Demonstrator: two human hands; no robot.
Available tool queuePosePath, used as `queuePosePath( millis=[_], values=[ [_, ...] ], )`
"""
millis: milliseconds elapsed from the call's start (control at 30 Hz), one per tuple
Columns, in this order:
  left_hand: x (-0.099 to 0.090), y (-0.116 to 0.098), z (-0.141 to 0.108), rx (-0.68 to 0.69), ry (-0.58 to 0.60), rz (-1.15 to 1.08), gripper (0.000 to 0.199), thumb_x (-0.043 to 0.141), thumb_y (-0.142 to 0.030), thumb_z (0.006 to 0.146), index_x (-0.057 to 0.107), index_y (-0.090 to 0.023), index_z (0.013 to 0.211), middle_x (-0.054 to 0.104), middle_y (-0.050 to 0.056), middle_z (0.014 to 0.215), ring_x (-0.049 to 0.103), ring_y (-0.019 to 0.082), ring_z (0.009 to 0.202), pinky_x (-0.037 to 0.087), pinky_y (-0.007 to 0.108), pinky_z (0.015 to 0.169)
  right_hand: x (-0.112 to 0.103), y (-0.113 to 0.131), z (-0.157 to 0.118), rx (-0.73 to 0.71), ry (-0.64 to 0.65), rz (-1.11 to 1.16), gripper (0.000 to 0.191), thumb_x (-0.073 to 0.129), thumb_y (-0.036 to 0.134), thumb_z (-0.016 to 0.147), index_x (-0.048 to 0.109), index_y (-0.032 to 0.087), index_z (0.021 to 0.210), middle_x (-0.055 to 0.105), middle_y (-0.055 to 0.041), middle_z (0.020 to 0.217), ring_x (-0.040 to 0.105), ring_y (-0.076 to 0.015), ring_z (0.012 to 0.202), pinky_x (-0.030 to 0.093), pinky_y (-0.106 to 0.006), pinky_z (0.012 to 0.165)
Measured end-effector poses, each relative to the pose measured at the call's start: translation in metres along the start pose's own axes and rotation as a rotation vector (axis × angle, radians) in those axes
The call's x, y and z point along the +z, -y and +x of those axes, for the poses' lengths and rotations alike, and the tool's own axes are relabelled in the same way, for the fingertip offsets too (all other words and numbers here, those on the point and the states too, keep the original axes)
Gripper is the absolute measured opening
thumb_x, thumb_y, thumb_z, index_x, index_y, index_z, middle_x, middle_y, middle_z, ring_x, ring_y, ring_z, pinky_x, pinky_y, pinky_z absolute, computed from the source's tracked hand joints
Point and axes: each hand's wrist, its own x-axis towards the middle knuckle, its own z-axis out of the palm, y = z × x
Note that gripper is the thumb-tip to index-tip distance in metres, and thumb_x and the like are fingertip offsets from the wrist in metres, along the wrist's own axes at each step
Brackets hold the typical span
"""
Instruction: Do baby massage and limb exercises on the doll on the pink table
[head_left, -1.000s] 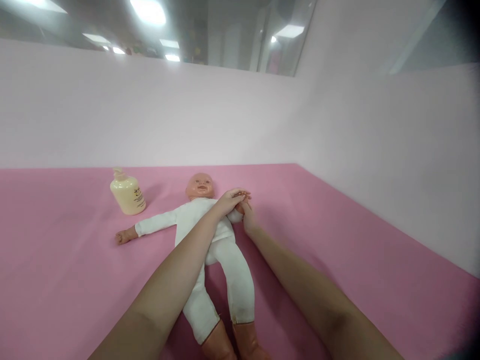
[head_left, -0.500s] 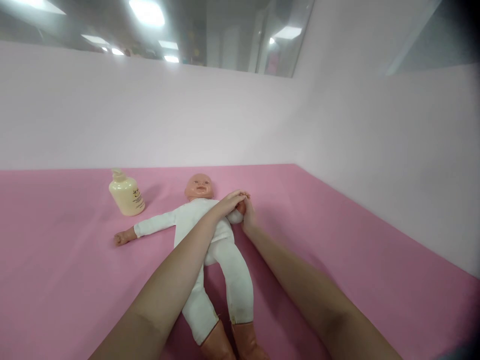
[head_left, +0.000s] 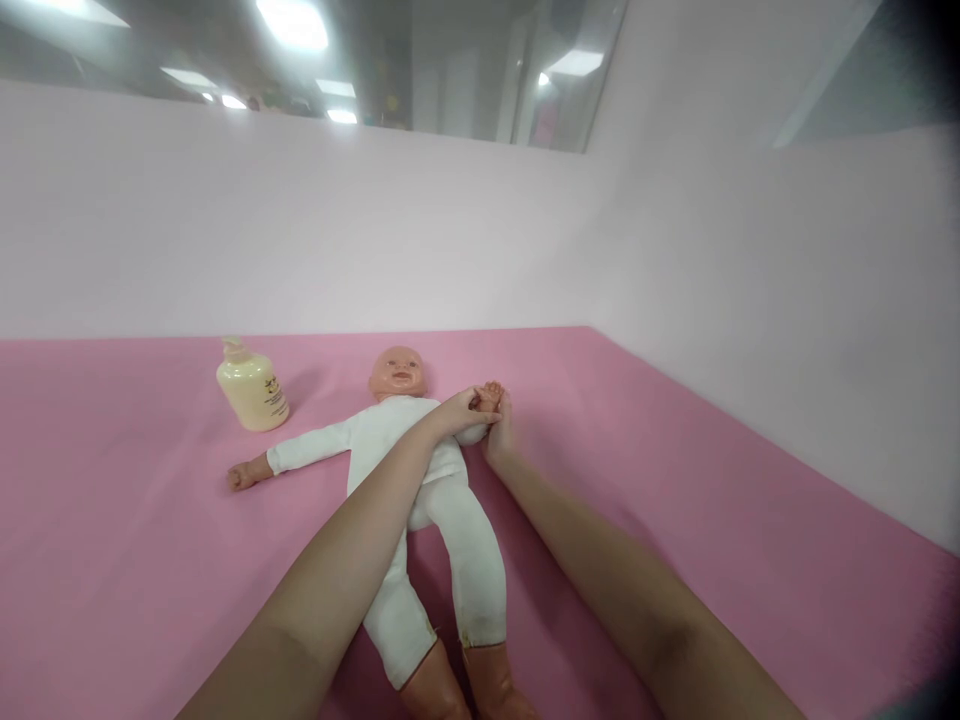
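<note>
A baby doll (head_left: 375, 435) with a white cloth body lies on its back, head away from me and feet toward me. My left hand (head_left: 466, 408) reaches across its chest, fingers and thumb closed around the doll's hand (head_left: 490, 397) on the right side. Against the outer side of that same doll hand rests my right hand (head_left: 501, 430), its fingers pointing up and cupped close to it. The doll's small fingers show between my two hands. Its other arm (head_left: 311, 449) stretches out to the left.
A cream pump bottle (head_left: 255, 390) stands left of the doll's head. The pink surface (head_left: 637, 450) meets a white wall (head_left: 375, 230) at the back and on the right. Above the back wall is a glass panel (head_left: 465, 70) with light reflections.
My left fingers have slid down from the top of the doll's hand toward its wrist, so the doll's fingers now show. The doll and bottle stay in place.
</note>
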Motion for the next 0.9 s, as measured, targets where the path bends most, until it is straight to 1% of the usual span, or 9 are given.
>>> queuePosePath(
  millis=[67, 133, 233, 333, 433, 533, 667, 800, 900],
  values=[
    [0.0, 0.0, -0.001, 0.017, 0.008, -0.028, 0.04, 0.086, -0.021, 0.062, 0.059, -0.018, 0.092, 0.069, 0.006, 0.101, 0.061, 0.023, 0.106, 0.042, 0.038, 0.101, 0.001, 0.0, 0.001, 0.043, -0.01, 0.044, 0.046, 0.033, 0.052, 0.093, 0.065, 0.023, 0.11, 0.063, -0.0063, 0.132, 0.054, -0.0171, 0.132, 0.044, -0.037, 0.114],
    [-0.001, 0.0, -0.001, 0.055, 0.015, -0.059, 0.036, 0.085, -0.027, 0.066, 0.06, -0.017, 0.091, 0.069, 0.007, 0.103, 0.06, 0.024, 0.109, 0.041, 0.038, 0.103, 0.001, -0.001, 0.001, 0.071, -0.02, 0.069, 0.043, 0.034, 0.047, 0.094, 0.066, 0.022, 0.109, 0.063, -0.0062, 0.132, 0.054, -0.0162, 0.131, 0.041, -0.037, 0.115],
    [-0.001, 0.001, 0.0, 0.106, 0.014, -0.095, 0.033, 0.081, -0.039, 0.073, 0.062, -0.016, 0.087, 0.07, 0.008, 0.102, 0.06, 0.024, 0.11, 0.041, 0.037, 0.103, 0.0, -0.002, 0.002, 0.099, -0.019, 0.084, 0.036, 0.04, 0.041, 0.093, 0.067, 0.022, 0.106, 0.066, -0.006, 0.126, 0.057, -0.0161, 0.128, 0.04, -0.037, 0.116],
    [-0.002, 0.003, 0.003, 0.125, 0.014, -0.117, 0.036, 0.077, -0.047, 0.076, 0.062, -0.016, 0.087, 0.07, 0.008, 0.099, 0.061, 0.024, 0.108, 0.041, 0.037, 0.103, 0.0, -0.003, 0.001, 0.118, -0.01, 0.082, 0.032, 0.044, 0.039, 0.091, 0.067, 0.022, 0.105, 0.069, -0.0052, 0.121, 0.06, -0.0159, 0.123, 0.042, -0.036, 0.115],
    [-0.002, 0.005, 0.007, 0.114, 0.02, -0.125, 0.04, 0.079, -0.047, 0.074, 0.061, -0.015, 0.09, 0.07, 0.008, 0.099, 0.061, 0.024, 0.107, 0.042, 0.039, 0.103, 0.002, 0.0, -0.001, 0.132, -0.009, 0.083, 0.029, 0.042, 0.033, 0.092, 0.067, 0.022, 0.102, 0.07, -0.0037, 0.118, 0.06, -0.0144, 0.122, 0.04, -0.035, 0.115],
    [-0.003, 0.009, 0.007, 0.085, 0.031, -0.085, 0.044, 0.083, -0.038, 0.07, 0.06, -0.015, 0.099, 0.069, 0.009, 0.107, 0.061, 0.025, 0.111, 0.04, 0.04, 0.106, 0.004, 0.005, -0.004, 0.135, 0.006, 0.077, 0.025, 0.044, 0.027, 0.089, 0.067, 0.021, 0.098, 0.071, -0.0026, 0.114, 0.06, -0.015, 0.121, 0.039, -0.034, 0.116],
    [-0.005, 0.009, 0.004, 0.008, 0.034, 0.045, 0.048, 0.082, -0.031, 0.07, 0.061, -0.014, 0.11, 0.068, 0.012, 0.116, 0.059, 0.027, 0.119, 0.038, 0.041, 0.109, 0.006, 0.01, -0.007, 0.139, 0.032, 0.053, 0.023, 0.048, 0.032, 0.089, 0.067, 0.02, 0.095, 0.073, -0.0043, 0.11, 0.061, -0.0191, 0.12, 0.039, -0.038, 0.116],
    [-0.004, 0.004, 0.001, 0.006, -0.003, 0.135, 0.027, 0.07, -0.036, 0.083, 0.067, -0.014, 0.099, 0.071, 0.011, 0.113, 0.059, 0.027, 0.119, 0.037, 0.039, 0.11, 0.003, 0.007, -0.004, 0.122, 0.032, 0.022, 0.029, 0.046, 0.038, 0.09, 0.068, 0.022, 0.098, 0.071, -0.005, 0.119, 0.058, -0.0197, 0.126, 0.035, -0.042, 0.121],
    [-0.004, 0.002, 0.001, 0.035, -0.016, 0.143, 0.027, 0.063, -0.04, 0.087, 0.069, -0.014, 0.093, 0.073, 0.011, 0.109, 0.061, 0.027, 0.115, 0.039, 0.038, 0.107, 0.0, 0.003, -0.003, 0.074, 0.04, -0.014, 0.034, 0.045, 0.045, 0.09, 0.07, 0.024, 0.102, 0.066, -0.0045, 0.129, 0.052, -0.0199, 0.133, 0.029, -0.044, 0.124]
  ],
)
